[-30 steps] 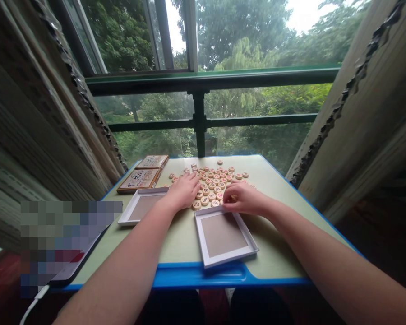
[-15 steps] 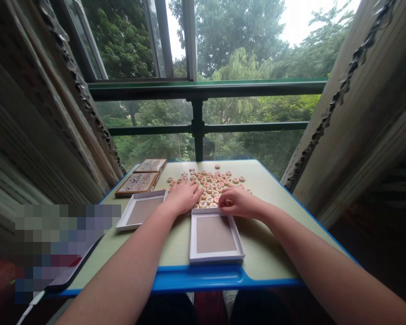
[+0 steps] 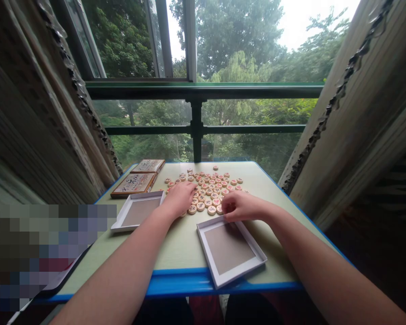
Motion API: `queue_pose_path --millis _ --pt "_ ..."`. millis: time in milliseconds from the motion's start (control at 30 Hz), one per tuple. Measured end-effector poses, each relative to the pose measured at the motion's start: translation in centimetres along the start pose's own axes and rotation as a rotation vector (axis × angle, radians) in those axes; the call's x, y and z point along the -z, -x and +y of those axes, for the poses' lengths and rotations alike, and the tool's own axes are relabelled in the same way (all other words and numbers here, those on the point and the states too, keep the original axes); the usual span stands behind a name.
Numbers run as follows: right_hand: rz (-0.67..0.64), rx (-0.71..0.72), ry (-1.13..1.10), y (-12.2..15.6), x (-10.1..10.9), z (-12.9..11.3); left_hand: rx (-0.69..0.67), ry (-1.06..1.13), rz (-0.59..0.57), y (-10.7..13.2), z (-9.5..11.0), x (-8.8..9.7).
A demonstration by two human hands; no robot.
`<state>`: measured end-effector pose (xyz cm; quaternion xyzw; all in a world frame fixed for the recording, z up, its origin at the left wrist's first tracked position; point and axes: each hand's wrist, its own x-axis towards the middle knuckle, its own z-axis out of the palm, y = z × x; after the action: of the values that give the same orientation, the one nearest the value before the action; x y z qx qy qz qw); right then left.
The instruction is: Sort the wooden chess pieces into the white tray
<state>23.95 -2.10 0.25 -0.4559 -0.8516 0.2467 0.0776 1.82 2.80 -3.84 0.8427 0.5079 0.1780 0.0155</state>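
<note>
Trays, shallow white cardboard, two: near tray [image 3: 208, 255] skewed, just before your right hand [image 3: 238, 206]; left tray [image 3: 121, 212] beside your left forearm. Both show bare brown floors. Two brown calligraphy-printed boards [image 3: 133, 184] behind left tray. Round pale wooden discs [image 3: 208, 187], red and black characters, scattered mid-table, on pale green blue-edged table [image 3: 176, 246]. Left hand [image 3: 180, 198] flat, palm down on cluster's left edge, gripping nothing. Right hand curled, fingertips at nearest discs; cannot tell whether it holds one.

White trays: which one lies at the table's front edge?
The skewed tray just below the right hand; the other tray lies farther back, left of the left hand.
</note>
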Motion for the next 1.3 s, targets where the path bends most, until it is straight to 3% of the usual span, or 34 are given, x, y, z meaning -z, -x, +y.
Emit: queue_pose_path --millis 567,867,1033,1167,1300 --pt "0.053 -0.005 -0.016 0.0 -0.3 0.1 0.012 0.031 -0.075 0.0 0.3 -0.1" --pt "0.165 0.165 -0.001 -1.0 -2.1 -0.2 0.068 0.106 0.05 -0.1 0.8 0.6" --pt "0.178 0.211 -0.042 -1.0 -2.2 -0.2 0.075 0.268 0.107 -0.2 0.8 0.5" --pt "0.398 0.171 -0.072 -1.1 -1.8 -0.1 0.054 0.485 0.177 0.2 1.6 1.0" --pt "0.576 0.107 -0.111 -1.2 -1.7 0.3 0.077 0.889 0.039 0.6 3.1 1.4"
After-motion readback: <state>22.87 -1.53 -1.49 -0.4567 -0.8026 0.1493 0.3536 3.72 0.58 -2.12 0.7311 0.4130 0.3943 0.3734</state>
